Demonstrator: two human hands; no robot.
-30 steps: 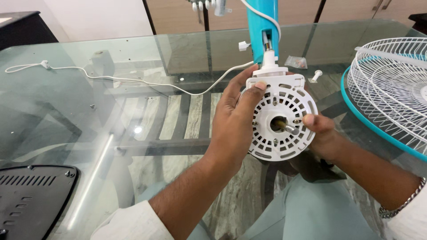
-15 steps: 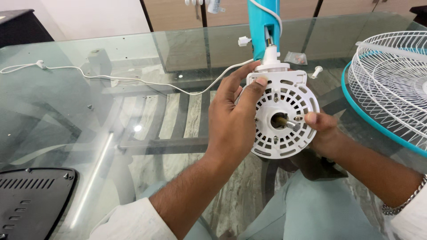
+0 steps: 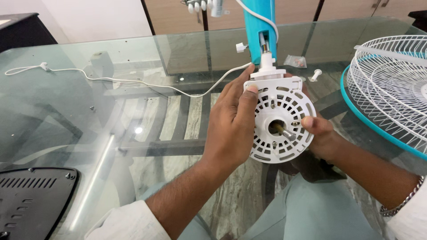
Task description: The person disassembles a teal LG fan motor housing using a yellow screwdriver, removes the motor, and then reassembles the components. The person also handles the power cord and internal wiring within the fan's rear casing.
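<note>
A white round fan motor housing [image 3: 281,123] with slotted vents and a metal shaft at its centre faces me, mounted on a teal stand [image 3: 260,26]. My left hand [image 3: 231,126] grips its left rim, fingers spread along the edge. On the right rim sits my right hand [image 3: 321,135], thumb on the front face and fingers behind the housing. A white power cord [image 3: 133,81] runs from the stand leftward across the glass table [image 3: 89,124].
A white wire fan guard with a teal ring [image 3: 391,93] lies at the right. A dark vented cover [image 3: 31,200] lies at bottom left. A white screw [image 3: 316,74] and a small clear bag [image 3: 295,61] rest behind the housing.
The view has shifted slightly. Both hands stay on the housing, and my right thumb has settled on its right front rim.
</note>
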